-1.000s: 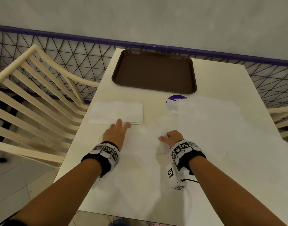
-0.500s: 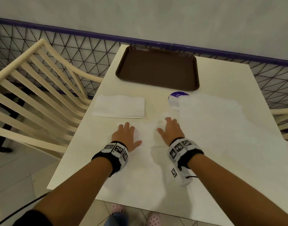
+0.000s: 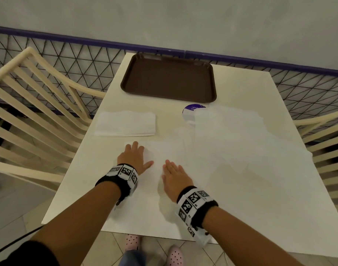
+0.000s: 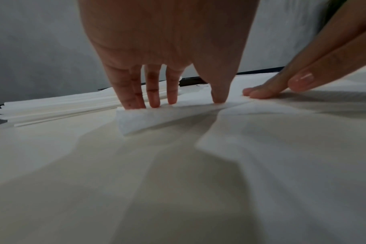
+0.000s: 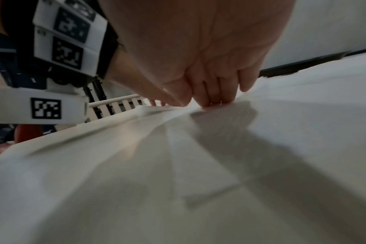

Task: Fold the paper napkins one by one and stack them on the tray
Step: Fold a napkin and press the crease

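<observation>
A white paper napkin (image 3: 164, 152) lies folded over on the table in front of me. My left hand (image 3: 134, 157) lies flat on its left part, straight fingers (image 4: 153, 97) pressing its folded corner (image 4: 148, 117). My right hand (image 3: 174, 175) lies flat beside it, its fingers (image 5: 209, 94) pressing the same napkin. A low stack of folded napkins (image 3: 126, 123) sits just beyond my left hand. The brown tray (image 3: 168, 79) stands bare at the table's far edge. Unfolded napkins (image 3: 241, 143) spread over the right of the table.
A round purple sticker (image 3: 191, 110) shows between the tray and the unfolded napkins. Cream slatted chairs (image 3: 36, 104) flank the table on both sides. A black mesh fence with a purple rail (image 3: 87, 41) runs behind the table.
My right hand, earlier curled on the napkin's edge, has flattened out and slid back toward me over the napkin. My left hand has stayed flat on it.
</observation>
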Action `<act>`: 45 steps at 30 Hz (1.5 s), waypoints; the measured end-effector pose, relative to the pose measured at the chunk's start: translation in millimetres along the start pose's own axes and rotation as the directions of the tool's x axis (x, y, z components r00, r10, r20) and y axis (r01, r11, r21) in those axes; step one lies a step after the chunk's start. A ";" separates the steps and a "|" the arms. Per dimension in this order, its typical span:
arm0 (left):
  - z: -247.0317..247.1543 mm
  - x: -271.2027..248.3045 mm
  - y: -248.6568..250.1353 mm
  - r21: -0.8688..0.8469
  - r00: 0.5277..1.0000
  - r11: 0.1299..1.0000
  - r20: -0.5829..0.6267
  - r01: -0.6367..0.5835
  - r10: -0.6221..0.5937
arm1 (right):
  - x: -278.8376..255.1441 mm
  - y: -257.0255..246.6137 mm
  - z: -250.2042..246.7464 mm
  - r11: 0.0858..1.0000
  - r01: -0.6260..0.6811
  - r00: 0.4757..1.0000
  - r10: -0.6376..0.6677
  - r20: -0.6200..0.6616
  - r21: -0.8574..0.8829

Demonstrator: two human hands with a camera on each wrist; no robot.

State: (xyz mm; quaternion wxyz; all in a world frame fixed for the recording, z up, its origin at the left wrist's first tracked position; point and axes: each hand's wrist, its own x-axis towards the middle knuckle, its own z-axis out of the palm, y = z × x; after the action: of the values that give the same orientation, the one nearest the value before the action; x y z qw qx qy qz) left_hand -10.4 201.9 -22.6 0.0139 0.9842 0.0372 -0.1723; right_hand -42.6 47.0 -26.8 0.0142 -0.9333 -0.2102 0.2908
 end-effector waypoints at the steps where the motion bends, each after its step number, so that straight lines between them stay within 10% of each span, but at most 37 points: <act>1: 0.3 0.4 0.0 -0.005 1.000 1.000 0.005 -0.003 0.003 | -1.6 7.3 -2.2 1.000 -0.015 1.000 0.015 0.009 -0.002; 7: -2.0 -8.4 3.8 -0.008 1.000 1.000 -0.003 -0.025 0.025 | -5.3 29.3 -8.9 1.000 -0.023 0.999 0.023 0.025 0.008; 13: 21.9 -40.6 47.0 0.122 0.937 0.932 -0.028 -0.342 0.347 | 0.2 23.6 -16.0 0.998 -0.040 0.999 0.039 -0.031 -0.048; 27: 30.7 -72.3 -36.5 0.180 0.996 0.981 -0.024 -0.077 0.082 | 3.2 21.4 -31.4 0.994 -0.085 0.995 0.082 -0.051 -0.071; 45: -13.9 -19.0 -5.2 0.333 0.967 0.908 0.085 -0.255 0.241 | 20.8 20.9 -55.7 0.993 -0.054 0.998 0.051 -0.038 -0.102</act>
State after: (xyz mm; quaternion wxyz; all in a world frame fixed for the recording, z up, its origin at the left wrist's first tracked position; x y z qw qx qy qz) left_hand -23.9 206.4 -3.1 -0.1345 0.9645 -0.1189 -0.1935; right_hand 11.4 41.6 5.2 -0.0378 -0.9430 -0.2000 0.2633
